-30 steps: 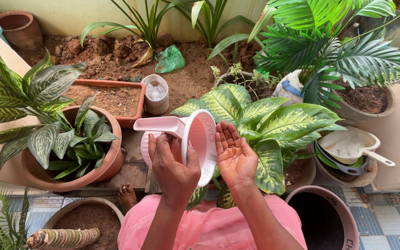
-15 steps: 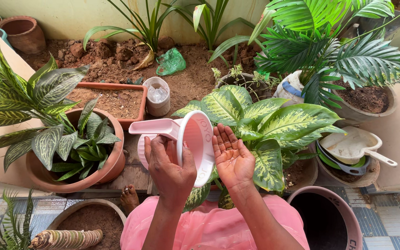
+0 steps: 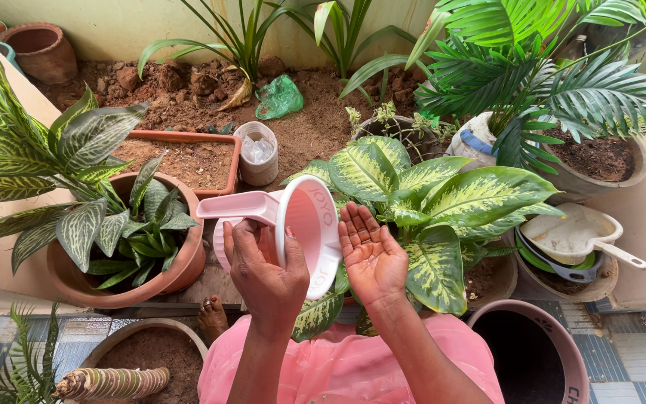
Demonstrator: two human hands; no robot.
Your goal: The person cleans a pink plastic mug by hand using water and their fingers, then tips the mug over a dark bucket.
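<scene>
Tilted pink plastic mug [image 3: 304, 228]

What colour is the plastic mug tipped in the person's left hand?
Pale pink; the mug shows best in the head view, its only view.

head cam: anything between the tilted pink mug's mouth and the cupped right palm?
Nothing solid: the pink mug, gripped by the left hand, tips its rim right beside the open right hand. Only variegated leaves show behind the narrow gap.
</scene>
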